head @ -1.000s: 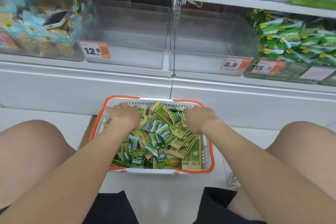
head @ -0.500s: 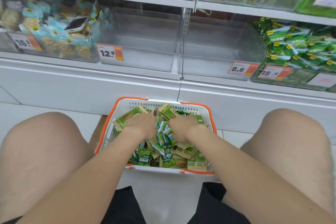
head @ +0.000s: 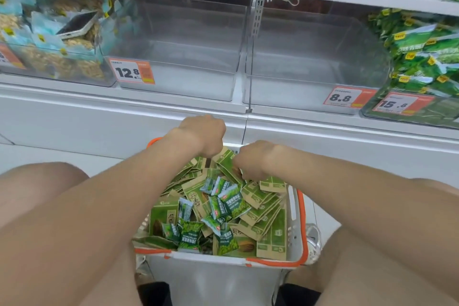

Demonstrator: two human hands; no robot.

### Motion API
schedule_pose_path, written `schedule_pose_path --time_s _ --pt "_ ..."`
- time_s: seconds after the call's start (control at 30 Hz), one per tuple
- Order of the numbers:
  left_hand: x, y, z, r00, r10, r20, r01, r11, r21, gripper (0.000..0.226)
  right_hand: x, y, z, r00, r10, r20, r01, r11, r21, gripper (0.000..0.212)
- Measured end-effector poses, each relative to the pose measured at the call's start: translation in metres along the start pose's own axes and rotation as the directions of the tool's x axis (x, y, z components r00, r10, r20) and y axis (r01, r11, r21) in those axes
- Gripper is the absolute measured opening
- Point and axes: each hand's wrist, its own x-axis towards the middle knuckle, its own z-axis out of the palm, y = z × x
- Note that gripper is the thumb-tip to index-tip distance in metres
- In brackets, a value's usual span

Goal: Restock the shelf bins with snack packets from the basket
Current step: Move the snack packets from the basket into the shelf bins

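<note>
The left hand (head: pixel 203 135) hangs at the far rim of the white plastic basket (head: pixel 223 278). Its fingers are curled under and hidden behind the knuckles. A bunch of flat green-and-tan paper snack packets (head: pixel 223 156) pokes out beneath it, gripped. At its 4 o'clock the right hand (head: pixel 255 159) is lower, fingers (head: pixel 242 176) bent down into the pile with the tips buried. Whether they pinch anything cannot be told.

More of the same flat packets fill the orange-rimmed basket, with small glossy green snack packets (head: pixel 232 204) heaped on top at the middle. The left forearm covers the basket's 9 o'clock side. Its print is too small to read.

At 11 o'clock from the hands, on the white shelf (head: pixel 173 97), stands a clear plastic shelf bin (head: pixel 188 57) with an orange price tag (head: pixel 133 72) reading 12.8. At 1 o'clock a second clear bin (head: pixel 310 62) is tagged 8.8.

At 10 o'clock a bin of pale blue packets (head: pixel 49 57) is cut by the frame edge; a flat white-edged slab (head: pixel 77 25) lies on them, perhaps a phone. At 2 o'clock a bin of green bags (head: pixel 422 57) is blurred and also cut off. Bare knees fill 8 and 4 o'clock.
</note>
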Motion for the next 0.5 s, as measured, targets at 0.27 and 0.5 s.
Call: schedule_pose_path --time_s 0.27,0.5 --pt "0.023 0.001 0.027 0.992 -0.017 0.125 0.024 0.998 -0.056 0.031 0.025 -0.029 0.032 0.984 -0.174 -0.023 0.174 0.953 0.248 0.052" --pt "0.022 -0.005 0.041 0.989 -0.05 0.138 0.055 0.998 -0.03 0.034 0.03 -0.047 0.044 0.99 -0.14 -0.008 0.14 0.987 0.084 0.062"
